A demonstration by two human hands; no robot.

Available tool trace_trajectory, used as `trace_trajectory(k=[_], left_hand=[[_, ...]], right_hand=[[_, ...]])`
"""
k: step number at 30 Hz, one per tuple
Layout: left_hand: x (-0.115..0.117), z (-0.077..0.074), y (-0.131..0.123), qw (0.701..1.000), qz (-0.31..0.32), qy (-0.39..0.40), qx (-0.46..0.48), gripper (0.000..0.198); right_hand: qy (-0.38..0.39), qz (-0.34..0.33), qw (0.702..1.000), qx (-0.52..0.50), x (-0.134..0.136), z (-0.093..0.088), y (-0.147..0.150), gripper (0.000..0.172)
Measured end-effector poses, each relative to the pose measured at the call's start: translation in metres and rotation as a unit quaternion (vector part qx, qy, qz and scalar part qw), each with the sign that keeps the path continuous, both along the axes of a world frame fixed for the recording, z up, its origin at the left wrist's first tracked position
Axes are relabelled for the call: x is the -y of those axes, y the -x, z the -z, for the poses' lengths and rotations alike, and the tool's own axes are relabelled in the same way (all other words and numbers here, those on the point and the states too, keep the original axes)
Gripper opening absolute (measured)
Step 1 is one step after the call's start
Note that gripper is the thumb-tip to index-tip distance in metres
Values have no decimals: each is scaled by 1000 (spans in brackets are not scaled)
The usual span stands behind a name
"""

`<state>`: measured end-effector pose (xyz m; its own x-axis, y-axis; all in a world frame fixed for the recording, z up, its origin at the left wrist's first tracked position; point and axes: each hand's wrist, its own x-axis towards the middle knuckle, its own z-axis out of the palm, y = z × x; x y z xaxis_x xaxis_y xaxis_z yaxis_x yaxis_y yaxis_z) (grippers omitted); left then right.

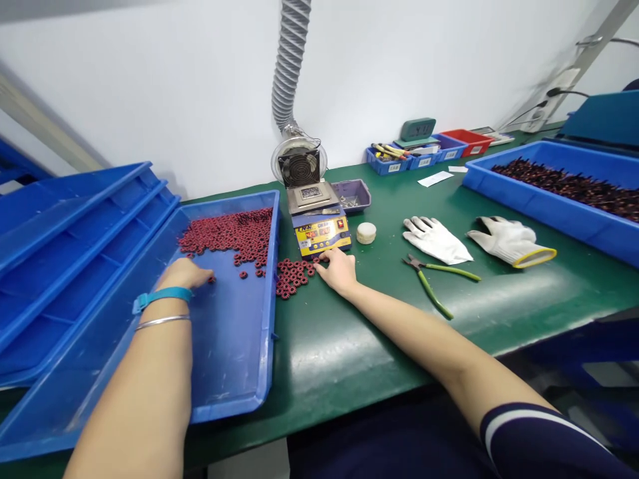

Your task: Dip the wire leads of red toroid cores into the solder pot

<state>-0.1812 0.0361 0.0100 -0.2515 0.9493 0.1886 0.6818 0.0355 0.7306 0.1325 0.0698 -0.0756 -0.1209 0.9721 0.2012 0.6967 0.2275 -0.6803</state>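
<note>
My left hand (pixel 186 273) rests inside the big blue tray (pixel 234 359), fingers curled down onto a loose red ring beside the heap of small red rings (pixel 229 234). A blue band and a thin bangle sit on that wrist. My right hand (pixel 338 269) lies on the green table (pixel 329 352) just right of a small pile of red rings (pixel 292 275), its fingertips pinched at the pile's edge below the solder pot (pixel 319 223). What either hand's fingers hold is too small to see.
Stacked empty blue trays (pixel 64 239) lie at the left. A round white tin (pixel 366 233), two white gloves (pixel 436 238) (pixel 509 239) and green-handled pliers (pixel 434 279) lie to the right. A blue tray of dark parts (pixel 564 183) stands far right. A fume hose (pixel 289 66) hangs over the pot.
</note>
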Motion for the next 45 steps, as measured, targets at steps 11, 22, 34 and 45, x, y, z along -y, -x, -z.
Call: trace_trajectory(k=[11, 22, 34, 45], left_hand=[[19, -13, -162, 972, 233, 8, 34, 45], [43, 6, -211, 954, 290, 26, -64, 41], [19, 4, -184, 975, 132, -85, 156, 46], [18, 20, -189, 967, 193, 10, 167, 48]], right_hand=[[5, -106, 961, -255, 42, -16, -33, 11], [-162, -190, 936, -248, 68, -30, -55, 8], [-27, -185, 915, -359, 72, -41, -61, 10], [29, -149, 892, -425, 14, -66, -66, 31]])
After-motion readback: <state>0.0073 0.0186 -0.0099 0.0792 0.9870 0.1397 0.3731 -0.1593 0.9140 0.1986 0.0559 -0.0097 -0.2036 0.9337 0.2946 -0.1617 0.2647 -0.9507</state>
